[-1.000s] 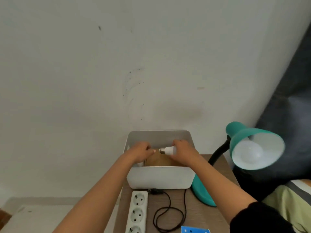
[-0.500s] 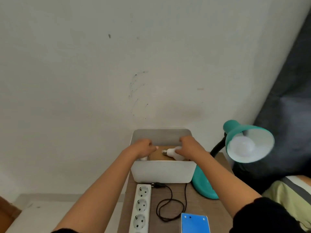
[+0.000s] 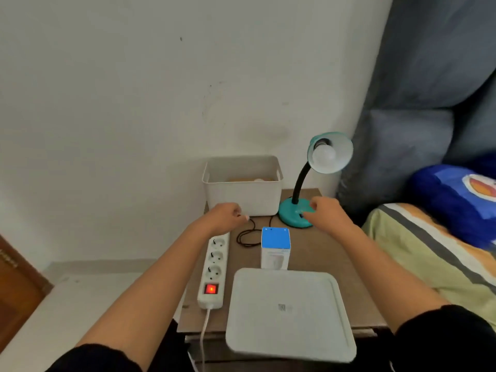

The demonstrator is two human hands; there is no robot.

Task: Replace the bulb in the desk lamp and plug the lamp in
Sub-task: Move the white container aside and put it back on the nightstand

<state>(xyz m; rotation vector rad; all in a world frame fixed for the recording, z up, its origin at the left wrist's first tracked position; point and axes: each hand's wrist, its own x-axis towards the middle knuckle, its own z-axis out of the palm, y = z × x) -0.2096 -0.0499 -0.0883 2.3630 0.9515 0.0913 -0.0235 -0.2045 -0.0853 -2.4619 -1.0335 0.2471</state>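
The teal desk lamp point(image 3: 295, 216) stands at the back right of the small table, its shade point(image 3: 338, 146) tipped toward me with a white bulb point(image 3: 323, 154) screwed in. Another white bulb point(image 3: 259, 180) lies inside the white bin point(image 3: 241, 196). The lamp's black cord point(image 3: 245, 237) lies looped in front of the bin. My left hand point(image 3: 224, 214) hovers with curled fingers at the cord's end, which its fingertips hide. My right hand point(image 3: 326, 210) is loosely curled over the lamp's base, holding nothing. The white power strip point(image 3: 214, 267) has its red switch lit and all three sockets free.
A blue and white bulb box point(image 3: 276, 248) stands mid-table beside the cord. The bin's white lid point(image 3: 290, 312) lies at the table's front edge. A bed with a striped cover point(image 3: 429, 264) and grey cushions borders the right side; a white wall is behind.
My right hand let go of the bulb in the bin. Both hands came out of the bin and toward me, down to the cord and the lamp base. My head pulled back and tilted down.
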